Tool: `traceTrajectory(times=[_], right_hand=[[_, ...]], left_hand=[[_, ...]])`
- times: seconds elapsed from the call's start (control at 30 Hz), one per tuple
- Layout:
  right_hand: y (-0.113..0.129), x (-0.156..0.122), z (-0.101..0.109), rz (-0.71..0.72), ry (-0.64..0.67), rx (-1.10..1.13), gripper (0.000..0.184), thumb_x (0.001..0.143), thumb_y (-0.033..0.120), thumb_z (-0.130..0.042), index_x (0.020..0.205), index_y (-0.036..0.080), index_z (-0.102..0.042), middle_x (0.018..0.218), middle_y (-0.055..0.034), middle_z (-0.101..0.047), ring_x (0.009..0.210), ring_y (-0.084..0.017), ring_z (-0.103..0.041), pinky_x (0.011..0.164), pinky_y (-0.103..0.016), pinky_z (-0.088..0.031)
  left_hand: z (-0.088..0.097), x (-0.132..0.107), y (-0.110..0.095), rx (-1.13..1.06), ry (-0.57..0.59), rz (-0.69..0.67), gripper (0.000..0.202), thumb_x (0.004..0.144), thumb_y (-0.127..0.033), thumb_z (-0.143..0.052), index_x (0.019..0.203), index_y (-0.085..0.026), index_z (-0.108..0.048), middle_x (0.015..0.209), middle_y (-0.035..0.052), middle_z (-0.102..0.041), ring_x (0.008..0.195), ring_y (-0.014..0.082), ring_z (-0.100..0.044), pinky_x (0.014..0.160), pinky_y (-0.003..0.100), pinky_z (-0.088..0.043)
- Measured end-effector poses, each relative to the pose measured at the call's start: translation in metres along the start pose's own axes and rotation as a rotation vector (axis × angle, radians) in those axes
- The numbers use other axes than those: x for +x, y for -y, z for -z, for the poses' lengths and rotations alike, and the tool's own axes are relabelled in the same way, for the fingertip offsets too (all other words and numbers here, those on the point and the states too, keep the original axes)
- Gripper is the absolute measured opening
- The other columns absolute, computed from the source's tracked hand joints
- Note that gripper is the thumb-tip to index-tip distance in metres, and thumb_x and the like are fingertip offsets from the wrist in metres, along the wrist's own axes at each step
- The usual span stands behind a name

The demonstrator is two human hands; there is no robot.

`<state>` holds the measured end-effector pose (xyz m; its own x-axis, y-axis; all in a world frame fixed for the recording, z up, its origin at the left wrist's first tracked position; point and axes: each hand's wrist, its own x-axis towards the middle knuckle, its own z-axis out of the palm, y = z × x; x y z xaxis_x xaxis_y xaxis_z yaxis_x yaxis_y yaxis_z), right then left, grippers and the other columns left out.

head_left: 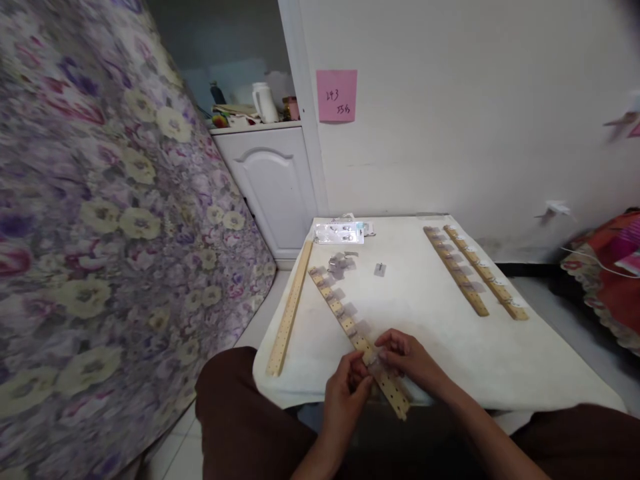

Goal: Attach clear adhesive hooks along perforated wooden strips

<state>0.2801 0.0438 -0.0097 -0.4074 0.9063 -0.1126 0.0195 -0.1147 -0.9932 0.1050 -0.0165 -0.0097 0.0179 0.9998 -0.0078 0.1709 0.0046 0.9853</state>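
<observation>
Desk (500, 360) carries plain strip (291, 308) at left, two fitted strips (456, 271) right, blister pack (337, 233) far, loose plate (380, 270) mid. Left fingers (361, 389) pinch the worked strip (361, 344); right fingers (395, 360) narrow, partly masking it, grip unclear. It's tan, perforated, small pieces (353, 331) along it. Axis runs far-left to near-right, near end past desk's near edge.

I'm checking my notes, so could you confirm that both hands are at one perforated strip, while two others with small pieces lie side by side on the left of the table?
Not quite: in the head view those two strips lie side by side on the table's right. The left hand and right hand are at one perforated strip.
</observation>
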Motion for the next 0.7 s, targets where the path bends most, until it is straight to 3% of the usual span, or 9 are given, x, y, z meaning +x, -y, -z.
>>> traceTrajectory(times=[0.1, 0.23, 0.47, 0.7], right_hand=[[-0.003, 0.01, 0.001, -0.009, -0.003, 0.006, 0.015, 0.074, 0.022, -0.06, 0.088, 0.017, -0.056, 0.057, 0.0072, -0.05, 0.044, -0.006, -0.043, 0.042, -0.019, -0.03], [-0.005, 0.02, 0.001, -0.049, -0.008, -0.022, 0.015, 0.074, 0.024, -0.06, 0.086, 0.017, -0.057, 0.055, 0.0075, -0.048, 0.042, -0.006, -0.042, 0.041, -0.019, -0.03], [-0.007, 0.024, 0.001, -0.115, -0.035, -0.062, 0.015, 0.074, 0.024, -0.061, 0.087, 0.018, -0.058, 0.058, 0.0071, -0.051, 0.041, -0.005, -0.044, 0.04, -0.018, -0.032], [-0.006, 0.022, -0.001, -0.145, -0.053, -0.073, 0.016, 0.074, 0.023, -0.06, 0.089, 0.017, -0.059, 0.061, 0.0056, -0.054, 0.041, -0.006, -0.046, 0.039, -0.018, -0.034]], left_hand=[[0.011, 0.0, -0.001, 0.152, -0.033, -0.068, 0.03, 0.08, -0.025, -0.056, 0.11, -0.02, -0.054, 0.078, -0.0015, -0.058, 0.066, 0.0118, -0.053, 0.063, 0.023, -0.043], [0.022, 0.001, 0.0, 0.367, -0.036, -0.257, 0.019, 0.086, -0.022, -0.049, 0.102, -0.021, -0.059, 0.085, 0.0026, -0.059, 0.079, 0.0159, -0.057, 0.071, 0.027, -0.046], [0.025, 0.001, 0.019, 0.544, 0.064, -0.497, 0.038, 0.087, -0.009, -0.041, 0.122, -0.022, -0.051, 0.1, 0.0087, -0.059, 0.092, 0.0188, -0.054, 0.078, 0.033, -0.049], [0.027, 0.001, 0.028, 0.663, 0.09, -0.57, 0.048, 0.086, -0.005, -0.04, 0.131, -0.021, -0.044, 0.103, 0.0099, -0.058, 0.094, 0.0195, -0.052, 0.078, 0.035, -0.049]])
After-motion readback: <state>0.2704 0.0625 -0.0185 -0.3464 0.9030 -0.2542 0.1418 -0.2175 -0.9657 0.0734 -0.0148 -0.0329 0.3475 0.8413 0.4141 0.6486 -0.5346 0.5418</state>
